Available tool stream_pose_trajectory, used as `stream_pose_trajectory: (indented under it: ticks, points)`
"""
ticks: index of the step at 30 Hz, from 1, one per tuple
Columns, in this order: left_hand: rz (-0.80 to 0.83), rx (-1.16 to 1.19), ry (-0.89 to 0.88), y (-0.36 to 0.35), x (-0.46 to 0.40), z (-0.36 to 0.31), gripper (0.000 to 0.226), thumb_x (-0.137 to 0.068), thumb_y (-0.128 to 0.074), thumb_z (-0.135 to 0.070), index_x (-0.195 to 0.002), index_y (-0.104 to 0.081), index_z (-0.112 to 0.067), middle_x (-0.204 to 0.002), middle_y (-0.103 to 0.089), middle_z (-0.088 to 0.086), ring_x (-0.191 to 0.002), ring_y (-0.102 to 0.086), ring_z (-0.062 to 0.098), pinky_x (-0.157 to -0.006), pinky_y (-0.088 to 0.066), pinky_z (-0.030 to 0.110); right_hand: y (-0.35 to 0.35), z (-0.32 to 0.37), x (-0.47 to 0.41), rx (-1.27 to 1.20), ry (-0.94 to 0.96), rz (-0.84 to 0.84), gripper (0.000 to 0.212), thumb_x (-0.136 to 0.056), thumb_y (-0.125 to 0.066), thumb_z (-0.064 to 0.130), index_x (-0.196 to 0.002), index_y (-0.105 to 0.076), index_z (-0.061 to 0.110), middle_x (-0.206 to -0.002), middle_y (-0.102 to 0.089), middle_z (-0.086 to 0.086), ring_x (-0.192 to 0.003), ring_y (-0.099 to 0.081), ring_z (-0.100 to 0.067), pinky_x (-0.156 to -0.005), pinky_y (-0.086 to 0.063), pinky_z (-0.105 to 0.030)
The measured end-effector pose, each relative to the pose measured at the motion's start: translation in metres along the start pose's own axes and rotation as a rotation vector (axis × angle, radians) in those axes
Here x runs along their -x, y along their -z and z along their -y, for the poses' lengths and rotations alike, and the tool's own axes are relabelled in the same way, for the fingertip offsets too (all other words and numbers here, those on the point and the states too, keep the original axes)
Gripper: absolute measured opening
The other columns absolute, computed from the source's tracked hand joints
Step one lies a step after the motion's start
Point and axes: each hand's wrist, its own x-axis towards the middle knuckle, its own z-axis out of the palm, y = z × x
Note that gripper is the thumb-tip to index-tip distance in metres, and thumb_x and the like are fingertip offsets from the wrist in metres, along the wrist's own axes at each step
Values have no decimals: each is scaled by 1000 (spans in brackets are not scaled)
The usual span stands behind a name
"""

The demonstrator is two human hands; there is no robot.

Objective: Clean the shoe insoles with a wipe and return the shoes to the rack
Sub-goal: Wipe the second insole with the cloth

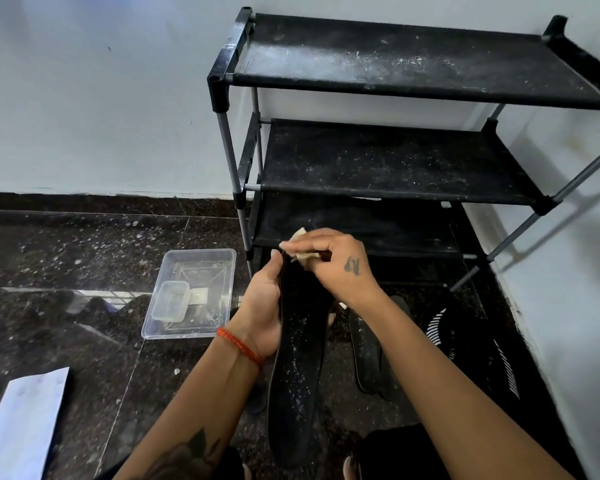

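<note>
Two hands, close together, both busy on one black insole. Left hand wrapped around the insole's left edge near the top, holding it up off the dark floor. Right hand pinching a crumpled wipe against the insole's tip. Insole in front of the black shoe rack, long end hanging down toward the person. Lots of white specks left on its lower half, so probably much more wiping to do.

Looks thin, light and bendy, likely to flop if held only at one end. Best held along one side edge, near the part being rubbed, with the wipe pushing against the fingers behind. Wipe soft and easy to bunch up or tear.

Second insole flat on the floor just to the right. Black shoe with white stripes further right. Clear plastic tray with a small tub inside, off to the left.
</note>
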Motion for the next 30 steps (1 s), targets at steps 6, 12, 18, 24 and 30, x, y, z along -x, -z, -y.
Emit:
stream_pose_trajectory:
  ticks: [6, 12, 18, 24, 30]
  points:
    - [19, 8, 6, 0, -1, -2, 76, -93, -15, -65, -88, -72, -15, -86, -71, 14, -76, -66, 28, -63, -53, 35, 22, -2, 2, 116, -96, 143, 33, -65, -57, -13, -72, -76, 13, -79, -71, 3, -79, -66, -8, -62, -54, -15]
    - [14, -42, 27, -3, -1, -1, 78, -94, -18, -63, -95, -76, -12, -105, -69, 19, -94, -63, 33, -77, -51, 41, 12, -9, -5, 79, -69, -164, 28, -76, -66, -3, -95, -74, 17, -96, -69, 7, -84, -58, 7, -78, -40, 1]
    - [17, -46, 4, -2, -1, -2, 71, -95, -19, -63, -105, -67, -11, -91, -70, 17, -76, -67, 28, -75, -47, 40, 2, 0, 1, -12, 13, 1, 30, -73, -68, -6, -94, -75, 14, -95, -68, 6, -88, -60, 4, -83, -43, -5]
    - [13, -41, 30, -2, 1, -5, 75, -93, -16, -66, -108, -65, -11, -98, -70, 18, -79, -68, 30, -65, -53, 36, 22, -7, 0, 176, -78, -29, 19, -68, -69, -6, -68, -76, 12, -75, -69, 6, -73, -65, -5, -61, -51, -11]
    - [26, -54, 29, -3, 1, -4, 72, -94, -16, -64, -110, -64, -12, -96, -72, 17, -80, -69, 28, -66, -53, 35, 9, -9, -3, 105, 13, -172, 29, -73, -63, -9, -88, -74, 14, -94, -69, 5, -84, -54, 12, -79, -36, 3]
